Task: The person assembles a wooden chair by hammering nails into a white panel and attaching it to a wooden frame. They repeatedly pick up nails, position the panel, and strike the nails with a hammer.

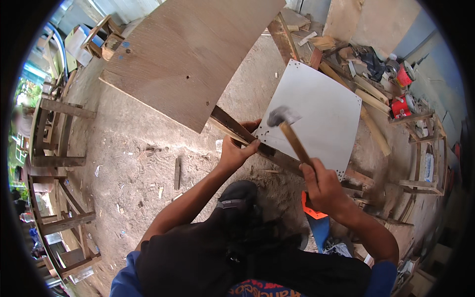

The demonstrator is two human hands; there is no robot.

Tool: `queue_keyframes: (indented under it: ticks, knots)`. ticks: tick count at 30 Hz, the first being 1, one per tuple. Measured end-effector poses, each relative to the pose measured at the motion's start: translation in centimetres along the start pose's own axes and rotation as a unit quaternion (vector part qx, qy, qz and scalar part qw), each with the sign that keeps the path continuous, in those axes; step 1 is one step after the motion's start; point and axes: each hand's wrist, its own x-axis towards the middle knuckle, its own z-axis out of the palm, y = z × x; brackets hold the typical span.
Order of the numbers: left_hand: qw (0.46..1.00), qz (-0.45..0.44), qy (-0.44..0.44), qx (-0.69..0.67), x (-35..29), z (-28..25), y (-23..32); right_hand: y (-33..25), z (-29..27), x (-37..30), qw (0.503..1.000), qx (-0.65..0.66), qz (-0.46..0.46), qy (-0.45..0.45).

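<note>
My right hand (322, 187) is closed around the wooden handle of a claw hammer (296, 141). The hammer's head, smeared by motion, is over the left part of a white square board (319, 109) with small dark holes at its corners. My left hand (237, 151) grips a narrow wooden beam (279, 157) at the board's near left corner, thumb on the near side and fingers on the far side. Whether a nail is between those fingertips is too small to tell. A large brown plywood sheet (183, 64) lies over the beam's far left end.
A saw with an orange handle (312, 205) and blue blade is beside my right leg. Wood offcuts and red cans (403, 105) lie at the right, near a small wooden frame (420, 143). Wooden frames (64, 161) line the left. Scraps litter the dirt floor (143, 168).
</note>
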Motion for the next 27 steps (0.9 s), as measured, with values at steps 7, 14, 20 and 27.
queue_keyframes:
  ticks: [7, 14, 20, 27]
  knots:
    - [0.998, -0.023, -0.027, 0.053, 0.0, 0.7, 0.6, 1.5, 0.8, -0.8, 0.994, -0.035, -0.083, 0.054]
    - [0.998, 0.014, -0.051, 0.039, -0.1, -0.4, -0.4, -2.3, -1.0, -0.6, 0.993, 0.028, -0.088, 0.072]
    - [0.994, -0.025, -0.05, 0.092, -0.1, 0.0, 1.0, 0.5, 1.0, 0.0, 0.998, -0.059, 0.026, -0.02]
    - [0.998, -0.009, -0.057, 0.041, 0.2, 0.7, -0.3, 1.0, 0.4, -1.1, 0.988, 0.003, -0.126, 0.091]
